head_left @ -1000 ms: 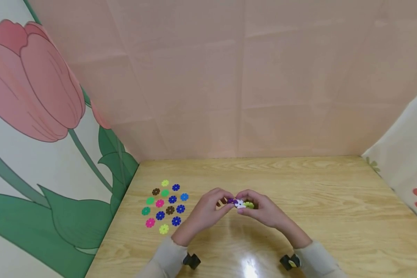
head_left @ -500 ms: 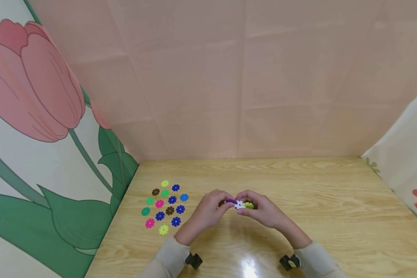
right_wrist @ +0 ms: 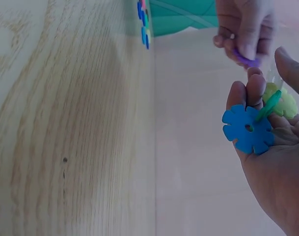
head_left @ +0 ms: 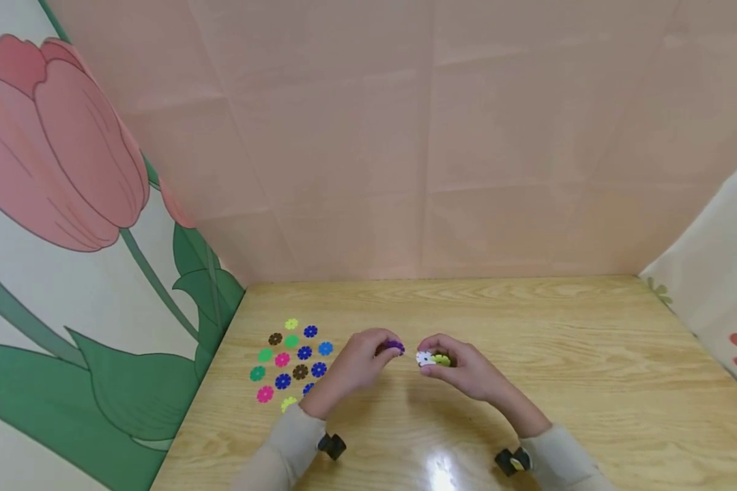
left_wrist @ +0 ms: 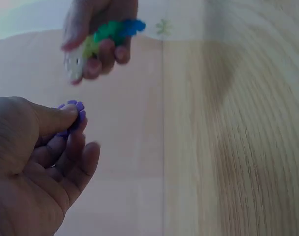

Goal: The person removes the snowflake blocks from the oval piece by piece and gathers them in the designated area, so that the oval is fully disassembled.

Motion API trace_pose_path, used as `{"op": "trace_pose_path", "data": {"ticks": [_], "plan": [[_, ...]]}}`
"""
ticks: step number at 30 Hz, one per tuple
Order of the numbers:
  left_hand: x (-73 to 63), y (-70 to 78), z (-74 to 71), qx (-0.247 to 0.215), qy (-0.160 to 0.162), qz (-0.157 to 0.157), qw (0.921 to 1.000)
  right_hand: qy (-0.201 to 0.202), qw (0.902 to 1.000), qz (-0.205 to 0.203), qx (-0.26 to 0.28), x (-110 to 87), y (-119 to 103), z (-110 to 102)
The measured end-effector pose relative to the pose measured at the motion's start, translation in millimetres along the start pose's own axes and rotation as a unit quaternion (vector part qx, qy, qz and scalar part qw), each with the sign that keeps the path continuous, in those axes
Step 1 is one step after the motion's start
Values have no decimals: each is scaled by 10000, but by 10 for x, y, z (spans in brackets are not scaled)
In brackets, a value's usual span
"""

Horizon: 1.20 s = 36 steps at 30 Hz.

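Note:
My left hand (head_left: 357,365) pinches a purple flower-shaped notched disc (head_left: 394,346) between thumb and fingertips. In the left wrist view the thumb covers part of that purple disc (left_wrist: 81,111). A short gap to the right, my right hand (head_left: 469,374) grips a row of joined notched discs. At its near end is a white disc (head_left: 424,358), followed by a yellow-green disc (head_left: 442,360). The right wrist view also shows a green disc (right_wrist: 270,105) set edge-on into a blue disc (right_wrist: 246,129), which lies over the fingers. Both hands are raised above the table.
Several loose notched discs lie spread on the wooden table (head_left: 565,382) to the left, among them a pink disc (head_left: 265,394) and a brown disc (head_left: 300,372). My left forearm partly covers the nearest ones. A pink cloth (head_left: 405,170) hangs behind the table.
The left hand has moved away to the left with the purple disc, which earlier met the white one. A gap now lies between them. The right hand has stayed nearly still.

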<state>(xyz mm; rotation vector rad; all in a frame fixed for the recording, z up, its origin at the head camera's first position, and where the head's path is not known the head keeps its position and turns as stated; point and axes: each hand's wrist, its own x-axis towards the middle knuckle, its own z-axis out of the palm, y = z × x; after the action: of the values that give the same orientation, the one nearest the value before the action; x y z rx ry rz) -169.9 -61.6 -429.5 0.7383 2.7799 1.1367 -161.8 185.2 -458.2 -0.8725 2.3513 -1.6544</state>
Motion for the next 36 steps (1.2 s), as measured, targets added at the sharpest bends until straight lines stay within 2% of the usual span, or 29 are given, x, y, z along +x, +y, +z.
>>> {"op": "trace_pose_path", "data": {"ticks": [4, 11, 18, 26, 36], "plan": [[80, -232, -105, -233, 93, -357, 9990, 5, 10000, 61, -46, -8, 1, -11], [232, -705, -336, 49, 121, -620, 9980, -49, 9999, 127, -38, -23, -1, -19], [400, -1123, -420, 698, 20, -877, 9937, -114, 9996, 259, -79, -30, -35, -14], [471, -1301, -424, 718, -178, -1379, 9877, -137, 9991, 387, -140, -51, -58, -17], [467, -1445, -442, 826, -189, -1678, 9822, -204, 9991, 317, -183, -62, -49, -25]]}}
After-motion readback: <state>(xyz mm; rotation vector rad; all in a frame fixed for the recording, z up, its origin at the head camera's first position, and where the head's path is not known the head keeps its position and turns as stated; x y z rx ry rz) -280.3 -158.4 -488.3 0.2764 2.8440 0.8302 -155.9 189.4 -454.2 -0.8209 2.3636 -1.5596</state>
